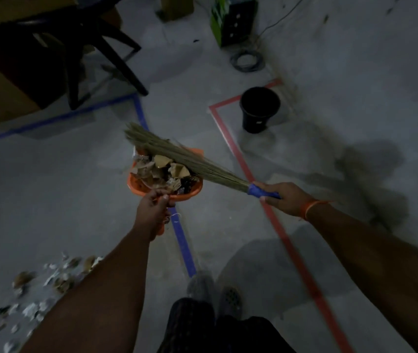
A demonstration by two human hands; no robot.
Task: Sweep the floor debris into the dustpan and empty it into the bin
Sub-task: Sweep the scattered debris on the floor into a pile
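The left hand (pixel 153 207) holds the orange dustpan (pixel 140 186) by its handle, up off the floor. The pan is piled high with scraps (pixel 162 171) of paper and card. The right hand (pixel 278 193) grips the blue handle of the grass broom (pixel 177 155), and the broom's long bristles lie across the pile, as if to keep it in.

The black bin (pixel 259 109) stands on the floor ahead and a bit to the right, well apart from the pan, inside the red tape line (pixel 231 146).

More scraps (pixel 50 281) lie on the floor at the lower left, so the job is likely only part done.

The pile is heaped and loose (it looks light). If the pan tips on the way to the bin, or the broom lifts off too soon, bits could fall out. A poor aim at the bin's small mouth could spill them too.
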